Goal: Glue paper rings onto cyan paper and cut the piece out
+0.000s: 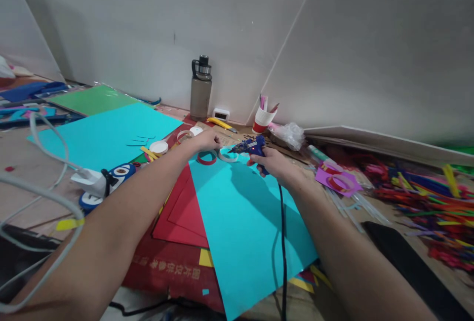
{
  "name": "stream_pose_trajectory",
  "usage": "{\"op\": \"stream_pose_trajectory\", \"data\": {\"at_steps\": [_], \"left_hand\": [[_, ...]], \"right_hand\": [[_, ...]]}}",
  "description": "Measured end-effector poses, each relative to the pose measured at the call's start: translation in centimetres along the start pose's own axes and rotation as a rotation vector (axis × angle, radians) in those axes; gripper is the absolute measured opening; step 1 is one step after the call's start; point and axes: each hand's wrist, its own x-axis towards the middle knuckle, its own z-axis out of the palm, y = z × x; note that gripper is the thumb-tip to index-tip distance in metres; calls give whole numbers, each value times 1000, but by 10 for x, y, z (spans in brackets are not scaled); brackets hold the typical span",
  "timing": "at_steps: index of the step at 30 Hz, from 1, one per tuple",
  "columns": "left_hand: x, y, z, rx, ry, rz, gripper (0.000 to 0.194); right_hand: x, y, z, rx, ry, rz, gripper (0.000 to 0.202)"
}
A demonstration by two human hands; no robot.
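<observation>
My right hand point(272, 163) is wrapped round a blue hot glue gun point(255, 146), its nozzle pointing left and a small red light glowing on its side. A black cord hangs from its grip. My left hand point(208, 140) has its fingers closed together just left of the nozzle; what they pinch, if anything, is too small to tell. Under and beside those fingers are a red ring point(206, 161) and a white ring point(228, 158), at the far end of a turquoise sheet point(244, 232). My hand partly covers the rings.
Behind stand a water bottle point(201, 89) and a paper cup point(262, 119) with pens, near a yellow utility knife point(221, 124). Red sheets point(185, 207) lie left, a power strip point(122, 178) with white cables further left. Colourful pipe cleaners point(425, 207) heap up at right.
</observation>
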Motion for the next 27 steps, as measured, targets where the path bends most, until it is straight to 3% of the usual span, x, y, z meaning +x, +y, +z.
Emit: {"op": "stream_pose_trajectory", "data": {"at_steps": [4, 11, 16, 19, 27], "left_hand": [[-1, 0, -3, 12, 52, 11, 11], [4, -7, 3, 30, 46, 24, 9], [5, -10, 5, 40, 58, 23, 9], [6, -10, 2, 46, 54, 32, 6], [-4, -4, -6, 68, 95, 58, 29]], "right_hand": [[1, 1, -1, -38, 42, -35, 3], [-4, -5, 12, -603, 231, -158, 27], [-9, -6, 24, -836, 224, -174, 27], [-16, -12, 22, -875, 193, -180, 27], [-27, -23, 13, -682, 195, -178, 39]]}}
